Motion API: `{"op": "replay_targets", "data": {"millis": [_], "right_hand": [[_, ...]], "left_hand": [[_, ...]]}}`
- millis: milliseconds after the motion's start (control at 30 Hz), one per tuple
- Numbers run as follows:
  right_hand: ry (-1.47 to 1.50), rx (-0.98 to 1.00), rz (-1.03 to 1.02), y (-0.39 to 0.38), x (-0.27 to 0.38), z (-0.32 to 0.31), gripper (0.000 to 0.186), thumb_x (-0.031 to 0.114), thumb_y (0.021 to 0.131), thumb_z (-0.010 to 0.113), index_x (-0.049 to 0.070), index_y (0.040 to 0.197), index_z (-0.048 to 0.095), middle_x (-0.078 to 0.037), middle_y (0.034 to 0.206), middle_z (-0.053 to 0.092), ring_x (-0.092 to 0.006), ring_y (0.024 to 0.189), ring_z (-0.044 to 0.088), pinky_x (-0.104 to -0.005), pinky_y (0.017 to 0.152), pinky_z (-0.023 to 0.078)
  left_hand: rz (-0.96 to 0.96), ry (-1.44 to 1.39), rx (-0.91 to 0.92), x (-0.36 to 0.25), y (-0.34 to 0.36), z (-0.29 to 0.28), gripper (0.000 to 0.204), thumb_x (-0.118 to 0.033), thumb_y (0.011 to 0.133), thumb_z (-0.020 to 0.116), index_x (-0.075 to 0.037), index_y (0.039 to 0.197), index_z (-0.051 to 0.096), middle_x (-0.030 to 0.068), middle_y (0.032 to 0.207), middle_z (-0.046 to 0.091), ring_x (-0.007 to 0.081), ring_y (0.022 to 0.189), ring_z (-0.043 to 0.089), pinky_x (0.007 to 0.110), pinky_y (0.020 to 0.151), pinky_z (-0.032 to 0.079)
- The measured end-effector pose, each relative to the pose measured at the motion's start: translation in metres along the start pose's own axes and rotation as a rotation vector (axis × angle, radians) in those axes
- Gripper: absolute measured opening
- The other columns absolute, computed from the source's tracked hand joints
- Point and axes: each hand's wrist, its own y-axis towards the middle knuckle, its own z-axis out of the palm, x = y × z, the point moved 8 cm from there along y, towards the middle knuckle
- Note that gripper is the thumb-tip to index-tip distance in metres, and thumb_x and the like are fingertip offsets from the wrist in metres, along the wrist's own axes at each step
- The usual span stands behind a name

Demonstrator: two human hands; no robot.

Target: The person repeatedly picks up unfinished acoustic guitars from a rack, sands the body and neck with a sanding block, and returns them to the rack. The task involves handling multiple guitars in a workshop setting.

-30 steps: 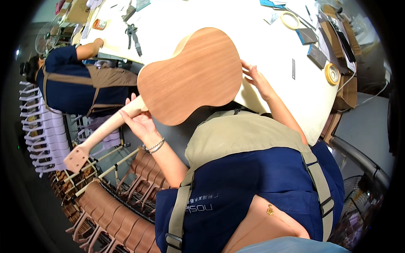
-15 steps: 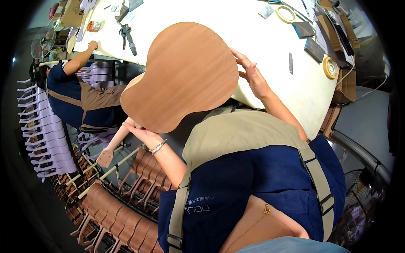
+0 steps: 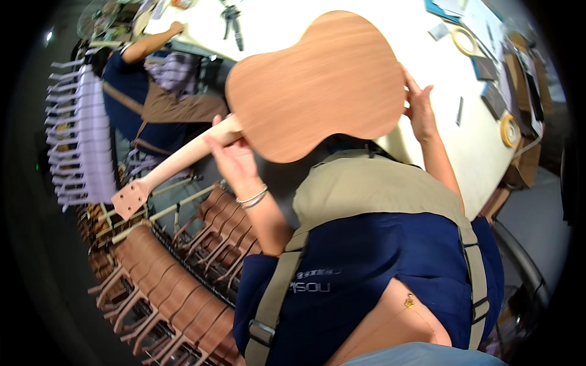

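Note:
An unfinished wooden ukulele is held up in front of me, its flat brown back facing me. Its pale neck runs down to the left and ends in a headstock with small holes. My left hand supports the neck close to where it joins the body, thumb and fingers around it. At the rounded far end of the body, my right hand grips the rim, and some of its fingers are hidden behind the wood.
A white worktable lies beyond, with tape rolls, sanding blocks and a black clamp-like tool. To the left, a co-worker leans at the table. Racks hold brown ukuleles and lilac ones.
The ukulele has turned and moved to the right in view, so its neck and headstock now show more fully. My left hand has shifted from under the body's edge to the neck.

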Motion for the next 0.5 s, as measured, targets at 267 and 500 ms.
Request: {"op": "replay_targets", "data": {"millis": [267,500], "right_hand": [[0.175,-0.044,-0.024,-0.001,-0.027,-0.01,0.088,0.07,0.079,0.033,0.007,0.14,0.02,-0.009,0.139,0.031,-0.022,0.122,0.038,-0.0355,0.094,0.038],[-0.105,0.033,0.15,0.001,-0.071,-0.045,0.065,0.007,0.059,0.077,0.005,0.117,0.049,-0.003,0.105,0.054,-0.016,0.093,0.053,-0.0319,0.077,0.047]], "left_hand": [[0.082,-0.004,0.183,-0.015,-0.015,0.038,0.061,-0.047,0.083,0.052,-0.004,0.125,0.041,0.0185,0.124,0.047,0.0288,0.116,0.044,0.044,0.099,0.035],[0.246,-0.097,0.335,-0.021,-0.024,0.07,0.067,-0.057,0.081,0.042,-0.007,0.126,0.037,0.0151,0.104,0.058,0.0308,0.109,0.049,0.046,0.1,0.032]]}}
